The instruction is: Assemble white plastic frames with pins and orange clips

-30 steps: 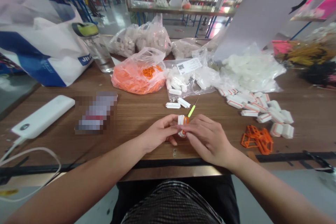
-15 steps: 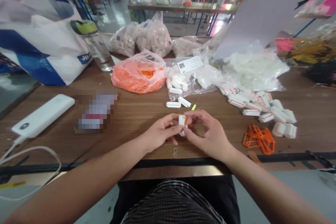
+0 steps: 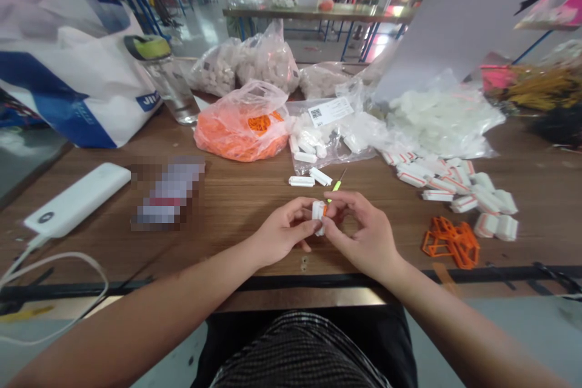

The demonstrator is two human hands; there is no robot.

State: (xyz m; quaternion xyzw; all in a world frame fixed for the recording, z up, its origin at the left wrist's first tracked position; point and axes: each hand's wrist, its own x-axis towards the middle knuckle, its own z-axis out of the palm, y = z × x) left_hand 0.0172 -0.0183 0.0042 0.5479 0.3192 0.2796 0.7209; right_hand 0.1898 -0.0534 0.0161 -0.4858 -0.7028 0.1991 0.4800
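Note:
Near the table's front edge, my left hand pinches a small white plastic housing. My right hand meets it from the other side, thumb and fingers closed on an orange frame at the housing's edge. How far the frame sits in the housing is hidden by my fingers. Just beyond lie two loose white housings and a thin tool with a yellow-green handle. To the right is a small heap of orange frames.
White pieces with orange edges are piled at right. Behind stand a bag of orange parts, a labelled clear bag and a water bottle. At left lie a white power bank with its cable and a blurred-out flat object.
My hands keep the housing in nearly the same spot. Less of the orange frame shows beside it now, and my right fingers have shifted slightly.

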